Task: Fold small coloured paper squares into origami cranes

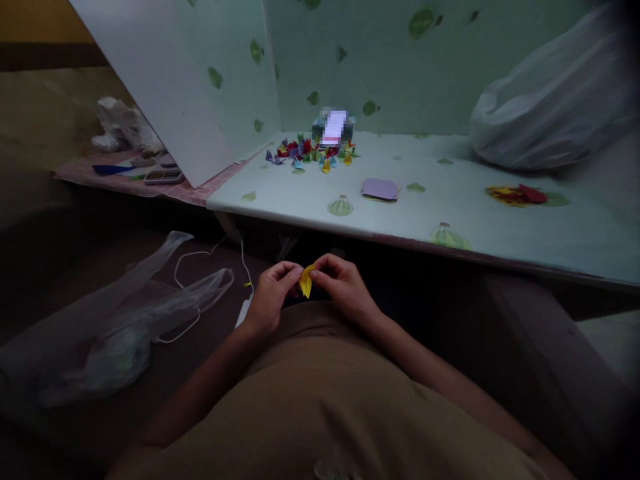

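A small piece of folded yellow origami paper point(307, 283) is pinched between my two hands, above my lap and in front of the table edge. My left hand point(270, 290) grips its left side with thumb and forefinger. On the other side, my right hand point(344, 285) holds its upper right edge, fingers curled. The lower end of the paper splits into narrow points. Many small folded paper figures point(313, 152) in several colours stand in a cluster at the back of the table. A stack of purple square paper point(380, 189) lies nearer the front.
A lit phone point(334, 128) leans at the back behind the figures. To the right are a pile of yellow and red paper pieces point(520, 195) and a big white plastic bag point(545, 100). Clear plastic bags point(120, 353) and a white cable point(245, 260) lie at lower left.
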The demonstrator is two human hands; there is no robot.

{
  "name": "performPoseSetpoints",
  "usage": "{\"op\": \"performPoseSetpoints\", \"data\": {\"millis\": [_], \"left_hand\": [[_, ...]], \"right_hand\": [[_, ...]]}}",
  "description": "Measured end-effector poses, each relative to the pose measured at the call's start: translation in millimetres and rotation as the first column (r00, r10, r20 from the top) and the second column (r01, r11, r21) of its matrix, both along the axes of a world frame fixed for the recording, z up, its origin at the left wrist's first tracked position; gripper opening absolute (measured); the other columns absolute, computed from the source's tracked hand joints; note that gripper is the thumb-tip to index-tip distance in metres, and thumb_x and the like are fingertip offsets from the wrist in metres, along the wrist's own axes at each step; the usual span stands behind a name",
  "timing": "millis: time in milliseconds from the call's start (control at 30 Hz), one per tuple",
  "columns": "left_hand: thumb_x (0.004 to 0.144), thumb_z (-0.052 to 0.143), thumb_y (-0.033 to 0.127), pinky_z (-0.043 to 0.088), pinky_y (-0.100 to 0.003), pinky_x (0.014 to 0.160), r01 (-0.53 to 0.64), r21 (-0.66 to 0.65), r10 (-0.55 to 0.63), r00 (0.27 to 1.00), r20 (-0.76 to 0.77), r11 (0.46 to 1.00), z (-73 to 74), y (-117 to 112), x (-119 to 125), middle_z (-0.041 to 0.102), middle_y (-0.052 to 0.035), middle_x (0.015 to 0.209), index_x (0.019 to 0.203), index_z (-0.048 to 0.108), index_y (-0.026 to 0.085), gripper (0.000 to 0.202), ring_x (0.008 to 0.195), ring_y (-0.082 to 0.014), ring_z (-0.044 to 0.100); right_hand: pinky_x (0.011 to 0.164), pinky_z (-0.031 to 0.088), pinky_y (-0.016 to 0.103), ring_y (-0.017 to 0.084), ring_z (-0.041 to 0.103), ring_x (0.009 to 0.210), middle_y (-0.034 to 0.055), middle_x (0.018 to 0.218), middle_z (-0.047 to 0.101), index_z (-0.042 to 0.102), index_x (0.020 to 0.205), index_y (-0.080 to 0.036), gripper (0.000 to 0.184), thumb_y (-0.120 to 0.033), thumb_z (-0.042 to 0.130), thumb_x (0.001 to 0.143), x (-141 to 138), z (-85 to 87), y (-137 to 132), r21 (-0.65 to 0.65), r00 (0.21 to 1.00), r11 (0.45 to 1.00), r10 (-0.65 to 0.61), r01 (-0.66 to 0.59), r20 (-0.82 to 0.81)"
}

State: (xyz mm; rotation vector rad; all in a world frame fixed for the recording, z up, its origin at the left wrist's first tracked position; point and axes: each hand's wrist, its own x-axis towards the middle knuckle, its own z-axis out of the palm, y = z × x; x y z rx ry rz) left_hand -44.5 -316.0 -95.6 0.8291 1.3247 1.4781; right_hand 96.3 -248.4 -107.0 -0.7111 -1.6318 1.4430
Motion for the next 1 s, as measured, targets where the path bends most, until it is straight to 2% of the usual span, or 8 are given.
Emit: {"op": "performPoseSetpoints", "data": {"millis": [200,733,1000], "left_hand": [[0.072,0.077,0.035,0.042,-0.021,0.058,0.011,-0.02,-0.01,0.999,0.053,1.0,1.3,-3.0,3.9,0.059,0.0019,0.072,0.079,0.066,0.015,0.023,0.063,-0.0086,0.051],[0.073,0.075,0.033,0.042,-0.023,0.061,-0.046,0.034,0.05,0.986,-0.158,0.998,5.7,-5.6,9.6,0.063,0.0011,0.072,0.079,0.068,0.016,0.02,0.066,-0.0111,0.052],[0.072,0.075,0.033,0.043,-0.025,0.062,-0.065,0.046,0.073,0.98,-0.185,0.997,5.5,-5.7,10.8,0.063,0.0008,0.071,0.078,0.067,0.016,0.019,0.066,-0.012,0.053]], "right_hand": [[0.063,0.044,0.027,0.014,0.053,0.068,0.0001,0.074,0.06,0.061,0.076,-0.019,0.012,-0.029,0.065,0.08,0.2,1.7,-1.0,0.038,0.999,0.999,-0.014,0.013,0.036],[0.059,0.042,0.027,0.013,0.052,0.063,-0.0009,0.07,0.058,0.06,0.077,-0.019,0.015,-0.032,0.066,0.081,-0.8,1.2,-3.3,0.009,1.0,1.0,-0.01,0.01,0.022],[0.059,0.041,0.027,0.014,0.052,0.062,-0.0006,0.068,0.059,0.061,0.078,-0.019,0.015,-0.032,0.063,0.085,-0.1,-1.2,-3.9,0.043,0.998,0.999,-0.012,0.01,0.059]]}}
